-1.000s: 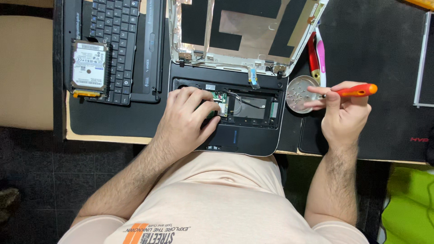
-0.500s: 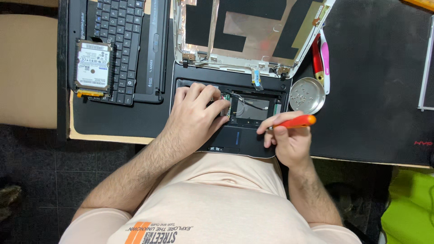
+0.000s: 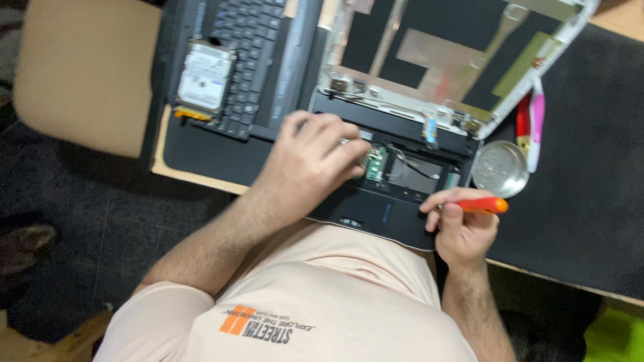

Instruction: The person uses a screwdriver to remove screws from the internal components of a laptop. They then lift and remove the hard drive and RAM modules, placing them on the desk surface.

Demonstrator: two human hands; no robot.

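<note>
The left hand rests with fingers curled on the opened black laptop base, fingertips touching the small green circuit board in its middle. The right hand, fingers pinched together, grips one orange-handled screwdriver at the base's near right corner; its long axis lies left-right, handle end pointing right. One round metal dish sits just beyond.

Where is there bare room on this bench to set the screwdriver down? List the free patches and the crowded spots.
Free: the black mat right of the round metal dish; a narrower strip below the keyboard. Crowded: the opened laptop base, where the left hand works and the right hand holds the orange screwdriver; pens lie beside the dish.
</note>
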